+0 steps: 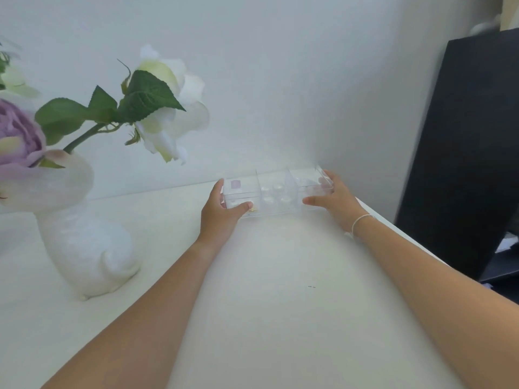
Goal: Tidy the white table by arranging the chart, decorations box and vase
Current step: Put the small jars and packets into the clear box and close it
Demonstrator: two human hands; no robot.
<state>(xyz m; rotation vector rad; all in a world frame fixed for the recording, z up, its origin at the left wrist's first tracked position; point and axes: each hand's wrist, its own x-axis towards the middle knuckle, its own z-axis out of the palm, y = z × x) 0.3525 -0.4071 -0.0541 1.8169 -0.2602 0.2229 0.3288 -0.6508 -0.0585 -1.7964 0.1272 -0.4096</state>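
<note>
- Decorations box (276, 192), clear plastic with compartments, at far edge of white table (252, 318), close against the wall (280, 80).
- Left hand (222, 211) gripping the box's left end, thumb curled along the near side, fingers round the far side.
- Right hand (334, 199) gripping the right end likewise, thumb on the near face, fingers over the end wall.
- Thin white bracelet (361, 221) on the right wrist.
- Small pale round pieces in the middle compartment; contents elsewhere too faint to tell.
- White rabbit-shaped vase (81, 248) upright on the table, well to the left, holding white flower (171, 108) and purple flower (16, 136).
- Black panel (463, 150) beyond the table's right edge.
</note>
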